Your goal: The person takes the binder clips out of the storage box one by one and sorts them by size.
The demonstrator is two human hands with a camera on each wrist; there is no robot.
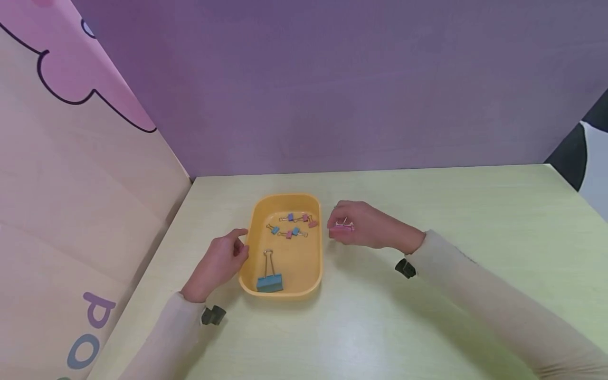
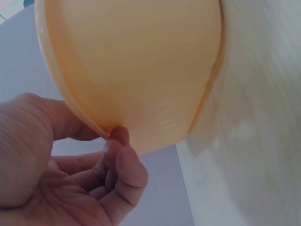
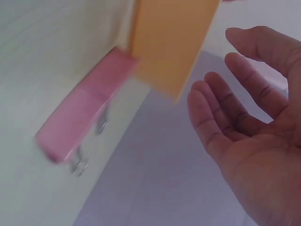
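Observation:
A yellow tray sits on the pale green table. It holds a large blue binder clip near its front and several small blue and pink clips at the back. My left hand is at the tray's left rim. In the left wrist view the left hand pinches the rim of the tray between thumb and forefinger. My right hand hovers just right of the tray over a pink binder clip. In the right wrist view the right hand has relaxed fingers, and the pink clip lies apart from them beside the tray.
A purple wall closes the back of the table. A pink and beige panel stands along the left side. The table's right edge drops off at the far right.

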